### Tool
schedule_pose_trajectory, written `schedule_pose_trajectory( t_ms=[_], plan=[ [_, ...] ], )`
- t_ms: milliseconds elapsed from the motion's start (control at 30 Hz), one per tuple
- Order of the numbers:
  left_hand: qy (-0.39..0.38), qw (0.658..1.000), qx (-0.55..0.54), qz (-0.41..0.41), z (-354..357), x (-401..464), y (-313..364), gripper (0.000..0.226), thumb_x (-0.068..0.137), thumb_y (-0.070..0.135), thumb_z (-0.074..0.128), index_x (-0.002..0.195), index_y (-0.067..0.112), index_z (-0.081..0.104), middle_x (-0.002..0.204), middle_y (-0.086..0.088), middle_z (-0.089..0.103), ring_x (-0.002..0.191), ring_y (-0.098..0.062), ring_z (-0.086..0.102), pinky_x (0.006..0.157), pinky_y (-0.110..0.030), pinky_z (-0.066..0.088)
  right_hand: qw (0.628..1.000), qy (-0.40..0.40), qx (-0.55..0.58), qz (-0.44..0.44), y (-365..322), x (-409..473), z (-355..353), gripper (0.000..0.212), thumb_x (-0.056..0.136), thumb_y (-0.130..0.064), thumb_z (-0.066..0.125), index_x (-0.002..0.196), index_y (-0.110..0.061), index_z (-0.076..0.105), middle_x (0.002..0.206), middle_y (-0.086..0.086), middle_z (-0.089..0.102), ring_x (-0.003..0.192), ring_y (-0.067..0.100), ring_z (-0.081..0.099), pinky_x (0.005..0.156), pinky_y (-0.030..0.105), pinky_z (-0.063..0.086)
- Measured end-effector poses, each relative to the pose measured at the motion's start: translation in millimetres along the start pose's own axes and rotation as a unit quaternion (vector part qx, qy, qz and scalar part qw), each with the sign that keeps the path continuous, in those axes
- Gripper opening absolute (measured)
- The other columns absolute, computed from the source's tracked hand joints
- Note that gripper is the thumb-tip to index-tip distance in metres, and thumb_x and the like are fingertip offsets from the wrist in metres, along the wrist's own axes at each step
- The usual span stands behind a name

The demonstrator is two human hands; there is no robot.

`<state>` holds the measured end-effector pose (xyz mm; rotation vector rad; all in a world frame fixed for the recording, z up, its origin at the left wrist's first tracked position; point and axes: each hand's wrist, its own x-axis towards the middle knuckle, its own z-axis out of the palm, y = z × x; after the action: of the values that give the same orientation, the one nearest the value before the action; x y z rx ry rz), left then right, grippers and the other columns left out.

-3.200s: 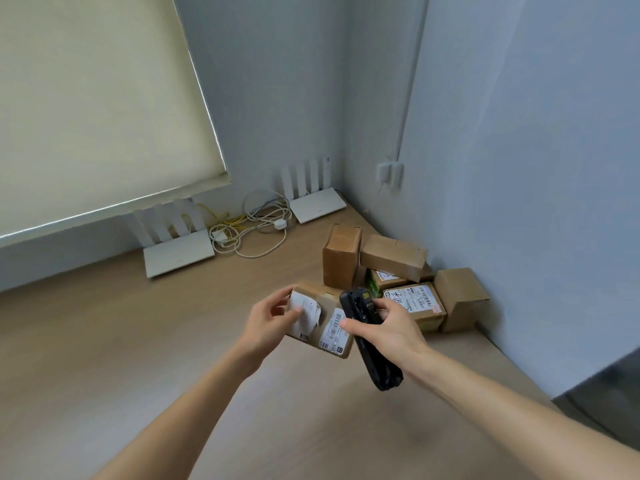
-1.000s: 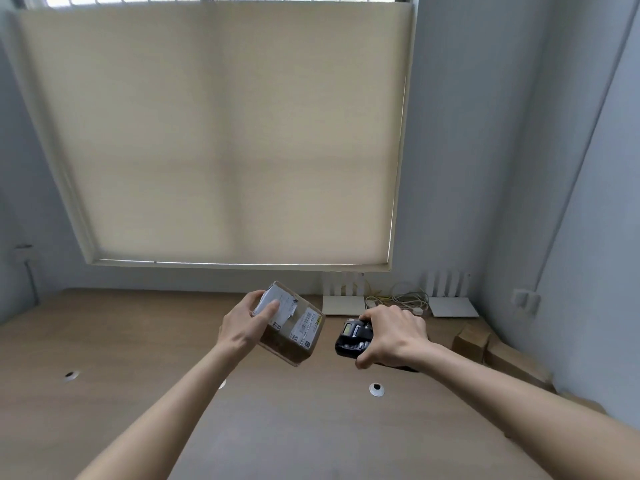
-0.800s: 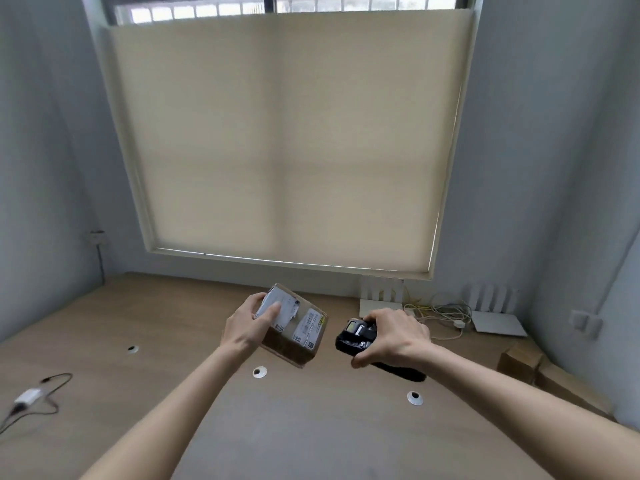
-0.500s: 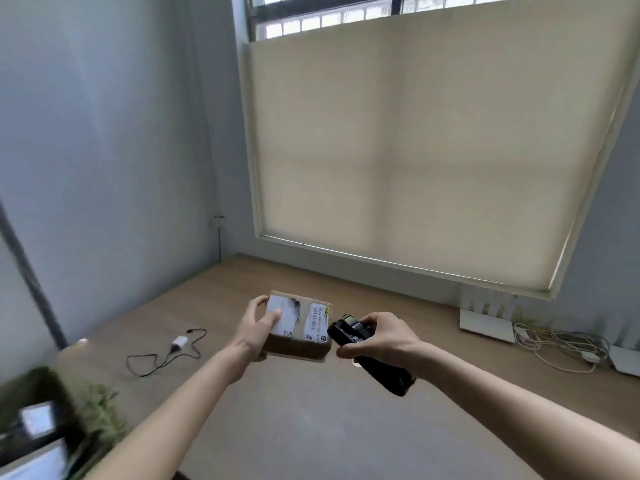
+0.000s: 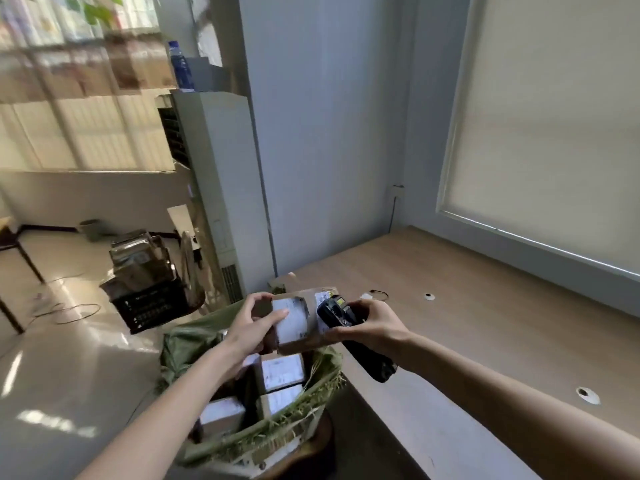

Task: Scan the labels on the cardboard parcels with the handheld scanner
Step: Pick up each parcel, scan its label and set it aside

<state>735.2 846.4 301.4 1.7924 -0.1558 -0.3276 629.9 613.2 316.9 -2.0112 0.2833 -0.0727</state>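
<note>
A long wooden table [image 5: 485, 306] runs along under the window blind [image 5: 554, 133], and beside its end sits a green sack [image 5: 194, 344] with labelled boxes [image 5: 282, 372] inside. Above the sack's mouth, the left hand [image 5: 251, 329] grips a cardboard parcel [image 5: 294, 323], thumb curled over its white label and fingers [image 5: 256, 299] round the far edge. Just beside it, touching the parcel's right side, the right hand [image 5: 375, 329] clasps the black scanner [image 5: 349, 332], fingers wrapped round it.
</note>
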Motion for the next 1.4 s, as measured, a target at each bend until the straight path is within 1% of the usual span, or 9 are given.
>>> schedule_pose_trajectory(
  t_ms=[133, 267, 400, 600, 833, 967, 1100, 1267, 1400],
  plan=[
    [0.053, 0.998, 0.005, -0.02, -75.8, 14.2, -35.1, 0.033, 0.087, 0.029, 0.076, 0.115, 0.036, 0.058, 0.113, -0.01, 0.066, 0.096, -0.022, 0.064, 0.072, -0.03, 0.051, 0.998, -0.056, -0.021, -0.019, -24.1, 54.2, 74.9, 0.064, 0.061, -0.041, 0.1, 0.116, -0.019, 0.073, 0.1, -0.002, 0.078, 0.089, 0.017, 0.076, 0.087, 0.037, 0.063],
    [0.088, 0.995, 0.017, -0.046, -133.2, 40.1, -66.0, 0.028, 0.089, 0.034, 0.073, 0.116, 0.039, 0.063, 0.121, -0.005, 0.064, 0.107, -0.026, 0.063, 0.094, -0.042, 0.052, 0.993, -0.111, -0.045, -0.021, -35.3, 108.4, 137.4, 0.069, 0.058, -0.046, 0.1, 0.117, -0.022, 0.073, 0.1, -0.003, 0.079, 0.09, 0.015, 0.076, 0.087, 0.035, 0.062],
    [0.131, 0.988, 0.007, -0.076, -173.4, 72.2, -97.9, 0.026, 0.091, 0.033, 0.072, 0.114, 0.04, 0.062, 0.112, -0.01, 0.072, 0.094, -0.025, 0.071, 0.073, -0.035, 0.057, 0.989, -0.136, -0.061, -0.018, -32.9, 165.8, 190.0, 0.066, 0.052, -0.049, 0.101, 0.106, -0.023, 0.074, 0.092, -0.007, 0.077, 0.081, 0.008, 0.073, 0.079, 0.027, 0.061],
    [0.149, 0.979, 0.016, -0.137, -206.1, 108.0, -156.8, 0.026, 0.085, 0.042, 0.073, 0.107, 0.054, 0.065, 0.121, -0.01, 0.065, 0.11, -0.028, 0.064, 0.095, -0.052, 0.055, 0.983, -0.157, -0.088, -0.022, -13.0, 232.9, 246.8, 0.067, 0.039, -0.061, 0.088, 0.097, -0.028, 0.075, 0.077, -0.014, 0.075, 0.068, -0.002, 0.07, 0.065, 0.02, 0.056],
    [0.14, 0.971, 0.007, -0.193, -211.8, 125.7, -211.9, 0.033, 0.084, 0.043, 0.074, 0.113, 0.054, 0.063, 0.122, -0.002, 0.067, 0.112, -0.025, 0.064, 0.099, -0.052, 0.053, 0.976, -0.18, -0.127, -0.006, 23.4, 259.9, 293.4, 0.057, 0.038, -0.064, 0.085, 0.082, -0.03, 0.073, 0.072, -0.013, 0.074, 0.066, 0.0, 0.069, 0.064, 0.024, 0.054],
    [0.121, 0.97, 0.027, -0.21, -209.6, 135.8, -241.2, 0.043, 0.088, 0.042, 0.071, 0.128, 0.05, 0.058, 0.144, 0.0, 0.055, 0.13, -0.026, 0.053, 0.11, -0.049, 0.044, 0.974, -0.184, -0.134, 0.012, 42.1, 263.0, 309.9, 0.055, 0.053, -0.052, 0.095, 0.098, -0.03, 0.072, 0.086, -0.012, 0.075, 0.077, 0.003, 0.07, 0.07, 0.025, 0.055],
    [0.05, 0.964, 0.104, -0.24, -202.7, 147.2, -270.4, 0.064, 0.097, 0.049, 0.057, 0.154, 0.032, 0.036, 0.161, -0.002, 0.033, 0.146, -0.027, 0.034, 0.117, -0.048, 0.03, 0.974, -0.175, -0.143, 0.032, 59.0, 257.1, 313.1, 0.062, 0.055, -0.053, 0.097, 0.105, -0.028, 0.07, 0.091, -0.012, 0.075, 0.08, 0.003, 0.071, 0.071, 0.023, 0.056],
    [0.068, 0.946, 0.245, -0.203, -217.2, 145.7, -270.9, 0.063, 0.094, 0.056, 0.056, 0.149, 0.03, 0.042, 0.154, 0.0, 0.044, 0.138, -0.025, 0.045, 0.107, -0.041, 0.042, 0.977, -0.135, -0.157, 0.058, 62.9, 235.0, 299.2, 0.071, 0.056, -0.049, 0.099, 0.113, -0.03, 0.061, 0.092, -0.017, 0.068, 0.08, -0.002, 0.065, 0.06, 0.014, 0.047],
    [0.037, 0.954, 0.275, -0.115, -219.8, 145.2, -231.8, 0.053, 0.094, 0.054, 0.057, 0.142, 0.034, 0.051, 0.151, 0.005, 0.048, 0.135, -0.021, 0.047, 0.102, -0.037, 0.043, 0.976, -0.089, -0.187, 0.072, 48.1, 211.9, 270.1, 0.077, 0.056, -0.052, 0.097, 0.121, -0.028, 0.065, 0.098, -0.012, 0.071, 0.086, 0.006, 0.069, 0.078, 0.028, 0.06]
  ],
)
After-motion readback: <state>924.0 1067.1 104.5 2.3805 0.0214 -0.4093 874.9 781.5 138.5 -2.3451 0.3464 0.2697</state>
